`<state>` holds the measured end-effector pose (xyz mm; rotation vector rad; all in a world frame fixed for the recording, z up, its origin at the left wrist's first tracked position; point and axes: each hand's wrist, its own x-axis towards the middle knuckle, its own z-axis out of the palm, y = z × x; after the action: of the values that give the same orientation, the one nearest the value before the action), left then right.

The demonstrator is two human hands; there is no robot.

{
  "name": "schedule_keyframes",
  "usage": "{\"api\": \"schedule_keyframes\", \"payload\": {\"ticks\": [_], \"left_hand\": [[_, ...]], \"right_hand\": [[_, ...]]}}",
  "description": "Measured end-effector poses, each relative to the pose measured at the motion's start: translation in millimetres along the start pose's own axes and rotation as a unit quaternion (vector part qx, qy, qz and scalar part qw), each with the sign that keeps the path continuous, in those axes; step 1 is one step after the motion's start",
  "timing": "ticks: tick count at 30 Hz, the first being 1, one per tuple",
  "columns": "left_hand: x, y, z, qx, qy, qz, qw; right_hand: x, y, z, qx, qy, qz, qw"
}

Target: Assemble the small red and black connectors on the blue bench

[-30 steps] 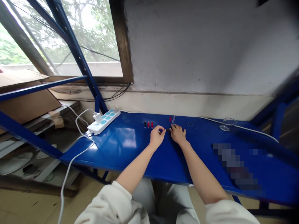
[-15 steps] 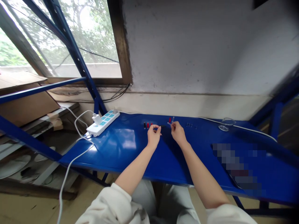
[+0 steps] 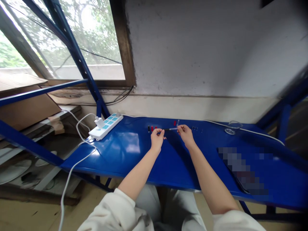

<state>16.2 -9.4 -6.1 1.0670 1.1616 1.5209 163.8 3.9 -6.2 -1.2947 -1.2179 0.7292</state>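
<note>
A slim pen with a black section and a clear barrel [image 3: 172, 129] spans the gap between my hands, lying nearly level above the table. My left hand [image 3: 157, 140] pinches its black end between thumb and fingers. At the clear end, my right hand [image 3: 186, 134] grips with its fingertips. Just left of my left hand stand a small black piece [image 3: 148, 129] and a red piece [image 3: 152, 128], with another red one beside them. Behind the pen are a red piece [image 3: 174, 123] and a clear tube [image 3: 178, 122]. Several tiny parts [image 3: 195, 128] lie right of my right hand.
A white power strip [image 3: 107, 126] with a plugged-in adapter and cable sits at the blue table's [image 3: 130, 160] left end. Clear round objects [image 3: 230, 131] lie at the back right, near a white cord. A dark, pixelated flat item [image 3: 240, 173] rests front right.
My right hand has shifted slightly right. The clear barrel, tilted and apart from the black part before, is now in line with it, and the two meet.
</note>
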Motion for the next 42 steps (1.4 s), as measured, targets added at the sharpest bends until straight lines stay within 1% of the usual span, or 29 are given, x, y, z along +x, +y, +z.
{"api": "schedule_keyframes", "payload": {"ticks": [2,5,8,11,13,16,20,23,26,31,35,38,42], "left_hand": [[1.4,-0.9,-0.5,-0.032,-0.01,-0.037,0.999],[2.8,-1.8,-1.4,-0.089,-0.041,-0.091,0.991],[3.5,-2.4,-1.9,-0.126,-0.065,-0.098,0.985],[4.0,-3.0,-2.0,-0.125,-0.071,-0.087,0.986],[3.9,-3.3,-1.8,-0.102,-0.066,-0.07,0.99],[1.7,-3.6,-1.0,-0.034,-0.064,-0.018,0.997],[-4.2,-4.9,-0.3,0.058,-0.11,0.071,0.99],[-6.5,-7.9,-0.8,0.088,-0.136,0.118,0.98],[-5.4,-11.2,-1.2,0.098,-0.149,0.14,0.974],[-3.2,-12.2,-0.2,0.125,-0.162,0.153,0.967],[-4.3,-10.4,-0.3,0.161,-0.167,0.179,0.956],[-7.5,-6.5,-2.5,0.217,-0.154,0.211,0.941],[-13.3,3.3,-6.9,0.319,-0.145,0.233,0.907]], "right_hand": [[-0.6,-0.6,1.2,0.021,0.0,0.012,1.0],[-1.1,-1.0,3.0,0.047,0.004,0.029,0.998],[-1.3,-1.4,4.0,0.056,0.01,0.027,0.998],[-0.9,-0.9,4.1,0.059,0.015,0.019,0.998],[-0.3,0.3,4.0,0.058,0.015,0.017,0.998],[-0.2,2.1,4.9,0.062,0.008,0.018,0.998],[-2.8,1.0,7.8,0.091,-0.03,0.01,0.995],[-5.3,-2.3,9.9,0.108,-0.066,-0.003,0.992],[-7.1,-4.7,11.9,0.106,-0.087,-0.011,0.991],[-6.8,-1.0,14.8,0.089,-0.112,-0.023,0.989],[-4.9,5.8,15.6,0.056,-0.131,-0.062,0.988],[-4.6,8.9,16.1,0.01,-0.133,-0.092,0.987],[-6.6,9.6,16.7,-0.062,-0.143,-0.12,0.981]]}}
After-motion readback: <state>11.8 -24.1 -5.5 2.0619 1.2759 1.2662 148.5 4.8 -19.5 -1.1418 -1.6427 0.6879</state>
